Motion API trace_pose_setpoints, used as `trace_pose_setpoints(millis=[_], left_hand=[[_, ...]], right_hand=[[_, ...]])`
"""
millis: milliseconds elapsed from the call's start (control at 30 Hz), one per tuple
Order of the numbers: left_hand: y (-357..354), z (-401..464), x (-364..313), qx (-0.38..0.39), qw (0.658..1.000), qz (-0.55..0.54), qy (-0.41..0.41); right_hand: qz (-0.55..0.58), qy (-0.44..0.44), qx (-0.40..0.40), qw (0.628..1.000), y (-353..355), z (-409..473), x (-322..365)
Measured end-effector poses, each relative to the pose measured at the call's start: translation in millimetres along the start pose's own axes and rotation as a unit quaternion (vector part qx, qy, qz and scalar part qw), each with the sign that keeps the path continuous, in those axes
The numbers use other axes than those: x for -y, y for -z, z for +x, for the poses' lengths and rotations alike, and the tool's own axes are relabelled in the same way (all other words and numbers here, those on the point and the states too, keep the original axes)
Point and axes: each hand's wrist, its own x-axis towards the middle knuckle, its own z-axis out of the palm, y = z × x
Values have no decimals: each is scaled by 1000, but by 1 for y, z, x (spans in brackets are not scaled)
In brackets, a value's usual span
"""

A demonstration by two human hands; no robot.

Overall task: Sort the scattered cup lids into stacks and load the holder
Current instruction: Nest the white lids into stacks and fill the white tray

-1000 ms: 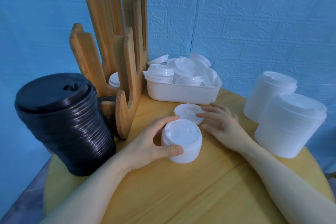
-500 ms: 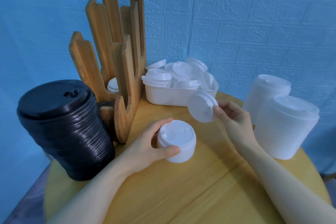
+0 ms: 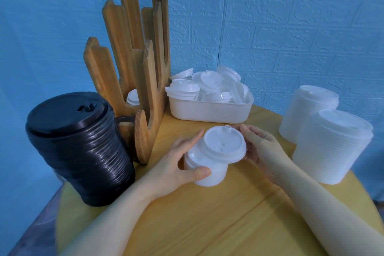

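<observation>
right hand (image 3: 260, 149) lifted white lid (image 3: 224, 144) off table, now over small stack (image 3: 204, 169)

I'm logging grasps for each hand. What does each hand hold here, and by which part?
The left hand grips the small white lid stack round its side. The right hand holds a single white lid by its rim, above that stack.

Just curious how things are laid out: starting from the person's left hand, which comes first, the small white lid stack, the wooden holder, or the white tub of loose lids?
1. Small white lid stack, gripped by the left hand.
2. Wooden holder, just left.
3. White tub, farther back.
</observation>
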Motion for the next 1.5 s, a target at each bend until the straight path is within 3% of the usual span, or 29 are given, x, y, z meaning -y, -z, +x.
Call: trace_pose_setpoints(millis=[133,267,400,567,800,933,1200,1500], left_hand=[[-1,1,1,-6,1000,3,-10],[-1,1,2,-6,1000,8,-26],[0,1,3,-5,1000,9,-26],[0,1,2,-3,1000,14,-24],[0,0,1,-4,1000,10,-17],[0,0,0,-11,1000,9,-9],[1,-1,-3,-23,999,-23,7],[1,0,-1,-19,997,-63,47]], right_hand=[[-142,46,38,988,-12,-12,5],[-312,101,92,940,-24,-22,2],[-311,113,76,941,-27,-20,-1],[-341,103,-4,934,-24,-22,0],[-452,159,-36,877,-22,-28,7],[-491,173,-8,853,-20,-28,9],[-336,154,160,915,-2,-17,10],[-316,205,257,890,-4,-18,5]])
